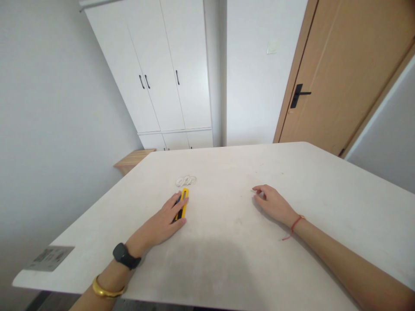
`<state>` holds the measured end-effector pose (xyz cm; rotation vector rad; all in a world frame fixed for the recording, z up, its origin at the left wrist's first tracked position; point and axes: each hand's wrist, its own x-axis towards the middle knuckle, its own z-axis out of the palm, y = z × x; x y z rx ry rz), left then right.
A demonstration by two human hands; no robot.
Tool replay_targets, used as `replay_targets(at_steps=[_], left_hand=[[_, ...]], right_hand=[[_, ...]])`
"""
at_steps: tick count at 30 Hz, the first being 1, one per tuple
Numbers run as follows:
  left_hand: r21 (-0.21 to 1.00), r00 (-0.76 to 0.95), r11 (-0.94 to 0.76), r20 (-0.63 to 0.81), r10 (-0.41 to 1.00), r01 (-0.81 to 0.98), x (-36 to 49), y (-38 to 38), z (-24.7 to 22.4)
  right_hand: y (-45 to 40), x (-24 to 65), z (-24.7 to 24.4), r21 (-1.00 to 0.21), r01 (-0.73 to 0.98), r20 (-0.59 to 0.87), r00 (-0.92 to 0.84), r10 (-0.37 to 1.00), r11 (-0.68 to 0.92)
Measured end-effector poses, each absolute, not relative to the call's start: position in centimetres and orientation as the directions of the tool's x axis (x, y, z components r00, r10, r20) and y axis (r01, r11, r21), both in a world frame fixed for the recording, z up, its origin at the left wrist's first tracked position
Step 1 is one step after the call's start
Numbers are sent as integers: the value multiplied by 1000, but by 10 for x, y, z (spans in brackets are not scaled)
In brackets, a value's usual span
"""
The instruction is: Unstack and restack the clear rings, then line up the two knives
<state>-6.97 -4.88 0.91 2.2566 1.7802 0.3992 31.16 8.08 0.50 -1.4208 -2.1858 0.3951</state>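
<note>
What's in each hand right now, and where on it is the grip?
The left hand holds a yellow utility knife around its body, the top end showing past the fingers. The right hand holds nothing.

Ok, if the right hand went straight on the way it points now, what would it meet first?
The way looks free: the right hand points left and slightly away, so it would likely pass beyond the white loops and reach the table's far edge, though depth is hard to judge.

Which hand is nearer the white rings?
Left. The left hand rests on a yellow knife just below the white rings. The right hand lies farther away, off to their right.
</note>
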Motion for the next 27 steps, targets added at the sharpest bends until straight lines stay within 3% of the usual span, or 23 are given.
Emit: replay_targets(at_steps=[6, 12, 21, 27], left_hand=[[634, -50, -185, 334, 941, 751, -64, -17, 37], [870, -314, -201, 365, 877, 451, -45, 14, 44], [902, -460, -153, 344, 819, 404, -50, 6, 28], [889, -448, -147, 354, 821, 433, -45, 4, 32]], right_hand=[[83, 312, 4, -576, 721, 291, -260, 921, 385], [87, 322, 19, -729, 590, 357, -103, 928, 346], [94, 329, 28, -939, 265, 252, 95, 963, 219], [85, 338, 26, -945, 270, 206, 50, 977, 185]])
